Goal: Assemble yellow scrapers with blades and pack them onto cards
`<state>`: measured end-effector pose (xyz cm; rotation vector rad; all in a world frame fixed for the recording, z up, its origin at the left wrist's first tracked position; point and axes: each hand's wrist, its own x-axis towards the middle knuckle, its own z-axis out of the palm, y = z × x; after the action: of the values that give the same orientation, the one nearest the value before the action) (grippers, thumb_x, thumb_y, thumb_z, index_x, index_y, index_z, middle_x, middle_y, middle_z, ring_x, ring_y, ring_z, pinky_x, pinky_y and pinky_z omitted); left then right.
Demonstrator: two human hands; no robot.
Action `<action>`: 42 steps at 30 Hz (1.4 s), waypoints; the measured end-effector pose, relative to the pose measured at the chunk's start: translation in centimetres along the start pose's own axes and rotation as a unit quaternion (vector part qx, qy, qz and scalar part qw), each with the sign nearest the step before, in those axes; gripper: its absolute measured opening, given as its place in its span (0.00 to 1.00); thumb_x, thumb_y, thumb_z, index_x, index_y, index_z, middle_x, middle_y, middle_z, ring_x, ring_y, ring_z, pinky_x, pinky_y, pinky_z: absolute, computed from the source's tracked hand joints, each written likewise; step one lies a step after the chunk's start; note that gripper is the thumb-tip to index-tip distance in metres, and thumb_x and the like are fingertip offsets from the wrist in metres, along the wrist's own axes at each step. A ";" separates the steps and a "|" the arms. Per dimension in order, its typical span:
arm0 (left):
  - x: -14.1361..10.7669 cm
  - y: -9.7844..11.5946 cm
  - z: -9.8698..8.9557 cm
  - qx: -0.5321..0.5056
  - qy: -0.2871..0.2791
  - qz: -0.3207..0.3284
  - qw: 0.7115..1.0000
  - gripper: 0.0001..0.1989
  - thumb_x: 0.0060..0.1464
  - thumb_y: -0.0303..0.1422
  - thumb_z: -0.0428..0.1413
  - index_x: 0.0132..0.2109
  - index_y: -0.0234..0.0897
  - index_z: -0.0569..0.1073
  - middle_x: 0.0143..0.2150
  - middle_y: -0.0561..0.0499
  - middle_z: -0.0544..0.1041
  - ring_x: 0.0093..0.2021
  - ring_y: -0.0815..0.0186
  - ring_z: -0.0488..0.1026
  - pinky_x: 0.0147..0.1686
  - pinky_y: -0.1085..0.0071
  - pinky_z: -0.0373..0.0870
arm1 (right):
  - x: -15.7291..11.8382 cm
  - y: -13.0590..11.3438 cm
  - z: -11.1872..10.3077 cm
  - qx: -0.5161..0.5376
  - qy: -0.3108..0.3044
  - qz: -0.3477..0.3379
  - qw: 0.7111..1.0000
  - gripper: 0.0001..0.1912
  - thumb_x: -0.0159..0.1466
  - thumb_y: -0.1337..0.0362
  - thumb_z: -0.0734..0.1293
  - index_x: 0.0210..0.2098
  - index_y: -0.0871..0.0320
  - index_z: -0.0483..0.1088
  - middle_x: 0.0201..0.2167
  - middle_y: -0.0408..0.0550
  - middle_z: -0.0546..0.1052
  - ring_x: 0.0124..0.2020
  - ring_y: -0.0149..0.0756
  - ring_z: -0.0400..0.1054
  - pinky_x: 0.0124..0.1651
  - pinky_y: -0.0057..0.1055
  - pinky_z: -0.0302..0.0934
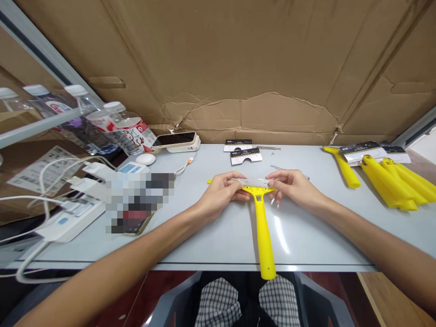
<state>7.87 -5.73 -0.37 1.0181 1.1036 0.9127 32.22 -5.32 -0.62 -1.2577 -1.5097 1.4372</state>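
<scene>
A yellow scraper point(263, 227) points its handle toward me, the handle's end reaching past the table's front edge. Along its wide head lies a thin, shiny, pale strip point(256, 182); whether it is a metal blade or a clear cover I cannot tell. My left hand point(226, 188) is closed on the left end of the head and strip, thumb on top. At the other end, my right hand point(293, 185) pinches the strip between thumb and forefinger, its other fingers curled below. Part of another yellow piece point(210, 181) shows behind my left hand.
Cardboard-topped packs of yellow handles point(388, 181) and a loose yellow scraper point(345, 168) lie right. Black-and-white cards point(245, 156) are behind my hands, near a thin metal tool point(279, 167). Left are a power strip point(75, 215), phones point(175, 139), a white mouse point(146, 159) and bottles point(134, 129).
</scene>
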 end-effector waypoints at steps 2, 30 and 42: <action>0.1 -0.1 0.0 0.006 0.001 0.010 1.000 0.05 0.67 0.21 0.58 0.48 0.30 0.76 0.34 0.43 0.86 0.31 0.66 0.86 0.37 0.73 0.83 | 0.0 0.1 0.0 0.000 -0.012 0.004 1.000 0.16 0.66 0.55 0.75 0.48 0.60 0.79 0.29 0.52 0.85 0.23 0.35 0.74 0.33 0.38 0.72; -0.3 -0.2 -0.2 0.051 -0.006 0.054 0.997 0.11 0.61 0.23 0.64 0.47 0.36 0.70 0.30 0.54 0.80 0.26 0.66 0.84 0.32 0.72 0.79 | 0.0 0.8 0.1 0.099 0.010 0.029 0.995 0.13 0.61 0.66 0.78 0.46 0.57 0.81 0.33 0.52 0.83 0.29 0.39 0.78 0.34 0.39 0.75; 0.5 0.5 -1.1 0.070 -0.045 0.026 0.996 0.12 0.61 0.25 0.66 0.47 0.36 0.71 0.31 0.49 0.84 0.28 0.65 0.83 0.34 0.69 0.79 | 0.0 1.0 0.1 0.088 0.022 0.012 0.996 0.13 0.62 0.66 0.77 0.47 0.56 0.79 0.30 0.46 0.80 0.27 0.38 0.78 0.38 0.41 0.75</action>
<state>6.87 -4.91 -0.13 1.1963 1.0809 0.8306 32.28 -5.45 -1.61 -1.1974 -1.3122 1.5126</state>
